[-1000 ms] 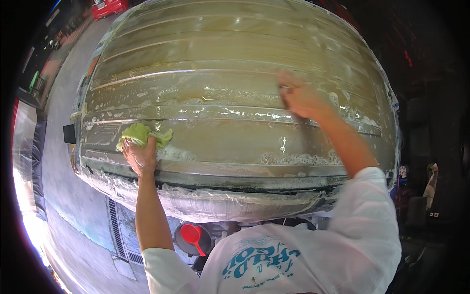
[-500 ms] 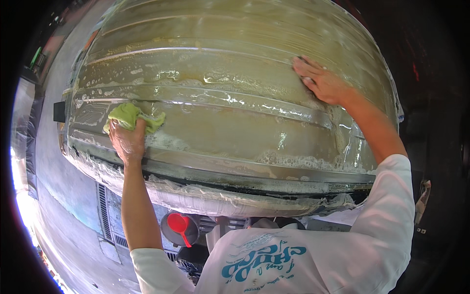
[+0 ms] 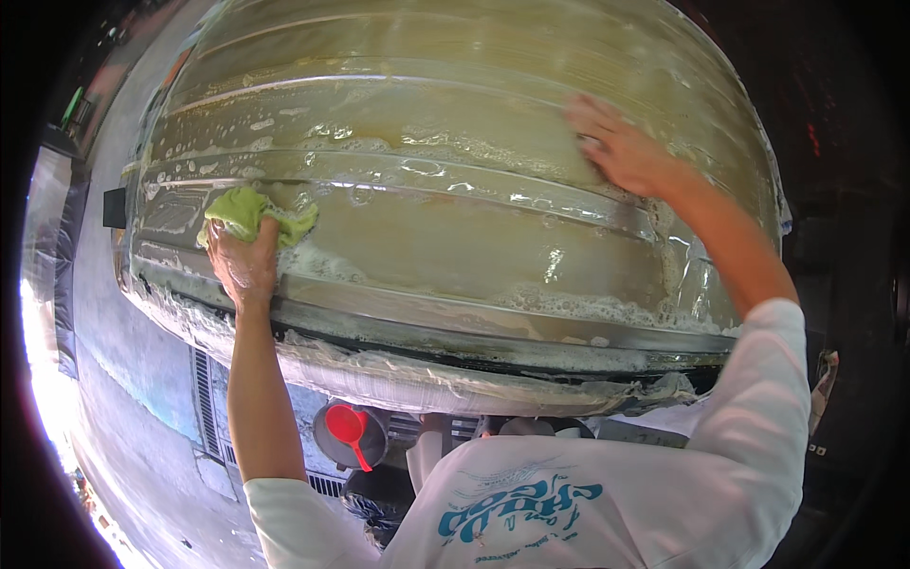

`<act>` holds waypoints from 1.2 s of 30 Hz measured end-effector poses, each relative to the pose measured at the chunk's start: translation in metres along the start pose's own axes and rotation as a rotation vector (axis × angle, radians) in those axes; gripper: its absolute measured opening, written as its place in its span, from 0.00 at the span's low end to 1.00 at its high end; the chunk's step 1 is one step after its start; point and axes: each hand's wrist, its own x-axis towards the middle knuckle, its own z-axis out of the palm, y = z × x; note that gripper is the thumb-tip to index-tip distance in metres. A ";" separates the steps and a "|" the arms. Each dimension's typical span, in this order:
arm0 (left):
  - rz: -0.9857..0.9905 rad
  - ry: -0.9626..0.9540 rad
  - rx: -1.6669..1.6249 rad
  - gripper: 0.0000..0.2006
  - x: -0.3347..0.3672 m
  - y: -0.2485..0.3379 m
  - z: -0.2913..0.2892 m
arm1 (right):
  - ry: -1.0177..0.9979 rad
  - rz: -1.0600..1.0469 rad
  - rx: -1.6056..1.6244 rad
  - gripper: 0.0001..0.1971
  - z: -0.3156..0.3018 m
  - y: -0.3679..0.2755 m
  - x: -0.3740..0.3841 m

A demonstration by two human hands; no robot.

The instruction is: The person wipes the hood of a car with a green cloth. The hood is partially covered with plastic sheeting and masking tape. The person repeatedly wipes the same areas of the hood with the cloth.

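Note:
A broad, ribbed beige panel [image 3: 417, 232], which looks like a vehicle roof, fills most of the view, wet and streaked with suds. Near its left end my left hand [image 3: 245, 267] is closed around a bunched lime-green cloth [image 3: 245, 211] and presses it on the soapy surface. Part of the cloth spreads out right of the fingers. Farther over on the right, my right hand [image 3: 621, 152] lies palm down on the panel with fingers stretched out. Its fingertips are blurred, and I see no cloth in it.
Wrinkled whitish plastic film [image 3: 408, 381] runs along the panel's near edge. Below stands a dark bucket [image 3: 325, 448] with a red dipper [image 3: 345, 423] over it. A slotted drain grate [image 3: 204, 398] crosses the floor on the left. A small black block [image 3: 115, 208] juts out at the panel's left.
My right hand has shifted very slightly and its fingers now blur. The cloth stays nearly in place under my left hand. The whole view has turned a little.

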 end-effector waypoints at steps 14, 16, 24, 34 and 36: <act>-0.016 -0.004 0.087 0.32 0.008 -0.005 -0.005 | 0.079 0.046 0.127 0.25 0.012 -0.051 0.059; 0.015 0.015 0.121 0.34 0.005 -0.004 -0.011 | -0.069 0.159 -0.016 0.24 -0.019 -0.011 -0.025; -0.005 -0.034 0.127 0.36 -0.001 -0.001 -0.006 | -0.015 0.009 0.033 0.31 0.007 -0.098 0.088; -0.009 -0.056 0.061 0.34 0.010 -0.005 -0.003 | 0.052 -0.356 0.293 0.31 0.018 -0.206 0.181; 0.055 0.029 0.117 0.32 0.009 -0.016 -0.009 | -0.053 -0.262 0.217 0.29 0.018 -0.132 0.086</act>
